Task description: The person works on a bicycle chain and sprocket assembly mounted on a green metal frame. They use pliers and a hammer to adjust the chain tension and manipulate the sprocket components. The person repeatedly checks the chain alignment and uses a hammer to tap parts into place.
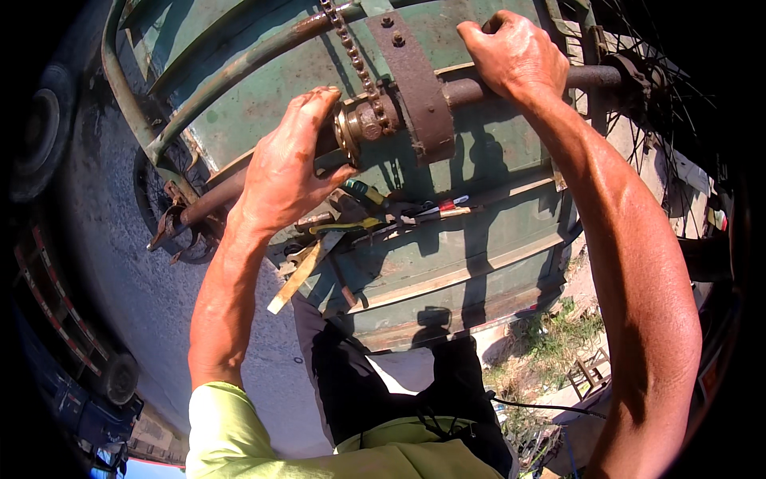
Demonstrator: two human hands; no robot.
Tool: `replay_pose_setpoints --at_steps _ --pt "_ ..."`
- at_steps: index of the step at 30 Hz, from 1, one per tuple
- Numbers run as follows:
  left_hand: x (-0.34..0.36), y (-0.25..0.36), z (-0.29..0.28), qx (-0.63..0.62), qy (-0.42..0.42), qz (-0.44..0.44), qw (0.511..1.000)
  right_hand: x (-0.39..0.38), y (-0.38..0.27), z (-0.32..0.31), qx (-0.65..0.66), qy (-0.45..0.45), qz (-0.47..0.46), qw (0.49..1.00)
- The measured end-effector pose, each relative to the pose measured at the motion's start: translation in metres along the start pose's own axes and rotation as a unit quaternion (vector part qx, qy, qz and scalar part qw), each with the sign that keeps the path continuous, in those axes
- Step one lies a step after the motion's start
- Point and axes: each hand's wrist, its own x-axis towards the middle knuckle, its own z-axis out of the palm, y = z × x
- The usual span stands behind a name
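Note:
My left hand grips the rusty axle just left of a toothed sprocket, fingers above it and thumb below. A greasy chain runs down to the hub beside the sprocket. A rusty curved bracket crosses the axle. My right hand is closed over the axle region further right, with what its curled fingers hold hidden. Below the axle, pliers, a yellow-handled tool, a flat wooden strip and other small tools lie on the green metal panel.
A spoked wheel is at the upper right. A tubular green frame borders the upper left. Concrete ground lies left, with dark vehicle wheels beyond. Weeds and a black cable are at the lower right.

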Motion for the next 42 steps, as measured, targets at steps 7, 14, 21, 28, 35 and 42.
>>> replay_pose_setpoints --at_steps 7,14,21,28,35,42 --pt "0.002 -0.003 -0.006 -0.012 0.014 0.054 0.998 -0.001 -0.001 -0.001 0.003 -0.005 0.003 1.0" --pt "-0.001 -0.006 -0.004 -0.013 0.029 0.064 0.997 -0.001 0.0 -0.001 0.004 -0.007 0.002 1.0" --pt "-0.004 -0.005 -0.005 -0.075 0.059 0.068 0.993 0.0 0.0 0.001 0.0 0.0 0.002 1.0" --pt "-0.004 -0.01 -0.008 -0.106 0.088 0.1 0.985 0.0 -0.004 -0.002 -0.012 0.005 0.002 1.0" --pt "-0.012 -0.008 -0.008 -0.216 0.122 0.046 0.968 0.002 0.001 0.001 -0.011 0.007 0.003 1.0" --pt "-0.021 0.009 -0.008 -0.252 0.092 0.127 0.955 -0.014 -0.01 -0.009 0.014 -0.019 0.019 1.0"
